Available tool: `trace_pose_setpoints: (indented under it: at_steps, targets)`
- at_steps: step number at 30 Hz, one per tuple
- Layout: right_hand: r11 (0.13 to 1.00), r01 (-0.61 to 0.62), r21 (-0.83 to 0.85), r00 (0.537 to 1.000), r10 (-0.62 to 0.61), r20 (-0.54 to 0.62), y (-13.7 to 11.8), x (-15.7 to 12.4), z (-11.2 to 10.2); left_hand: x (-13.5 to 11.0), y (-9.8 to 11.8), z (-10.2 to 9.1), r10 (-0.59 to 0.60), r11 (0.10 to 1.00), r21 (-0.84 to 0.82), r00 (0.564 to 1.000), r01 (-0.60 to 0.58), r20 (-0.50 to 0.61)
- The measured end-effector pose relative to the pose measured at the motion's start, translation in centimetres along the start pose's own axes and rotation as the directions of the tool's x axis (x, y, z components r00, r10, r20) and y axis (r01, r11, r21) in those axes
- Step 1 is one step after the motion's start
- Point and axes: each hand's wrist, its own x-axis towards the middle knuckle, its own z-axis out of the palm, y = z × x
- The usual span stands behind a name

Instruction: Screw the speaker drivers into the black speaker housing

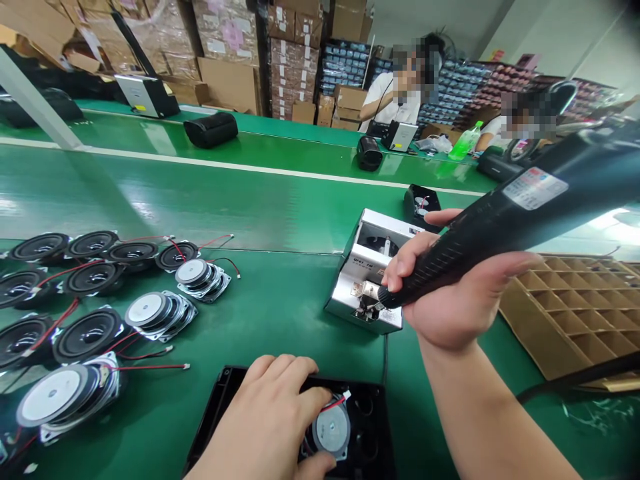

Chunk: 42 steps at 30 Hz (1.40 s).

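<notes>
My right hand [450,293] grips a black electric screwdriver [505,223], and its tip rests at the outlet of a silver screw feeder box [363,280]. My left hand [270,420] lies flat on a black plastic housing [373,417] at the near edge. Its fingers press on a round speaker driver [331,430] with a red wire seated in that housing.
Several loose speaker drivers [160,312] with red and black wires lie at the left on the green table [270,300]. A brown cardboard divider tray [575,313] sits at the right. Two other people sit behind the far conveyor [225,193], with stacked cartons behind them.
</notes>
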Motion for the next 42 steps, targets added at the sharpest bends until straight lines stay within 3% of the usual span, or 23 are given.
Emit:
trace_pose_setpoints:
  at_steps: [15,23,35,39,42]
  targets:
    - [0.999,-0.003,0.039,1.0,0.002,0.014,0.0,-0.1,0.2,0.1,-0.1,-0.3,0.016,1.0,-0.013,1.0,-0.016,0.004]
    - [1.0,-0.002,-0.018,1.0,0.002,-0.019,-0.6,-0.4,0.8,0.1,-0.6,0.2,0.028,1.0,0.006,1.0,-0.028,-0.005]
    - [1.0,0.021,-0.008,0.994,-0.02,0.107,0.1,-0.9,0.6,0.4,-0.5,0.2,0.024,0.999,0.031,0.999,-0.025,0.038]
    - [0.999,-0.044,-0.021,0.994,0.046,0.102,0.4,-0.2,0.9,0.2,-0.4,0.3,0.027,1.0,0.005,1.0,-0.027,-0.016]
    - [0.988,-0.151,0.04,0.987,0.149,0.053,-0.9,-0.5,0.5,-0.2,-0.2,0.3,0.012,1.0,-0.017,0.999,-0.013,-0.046]
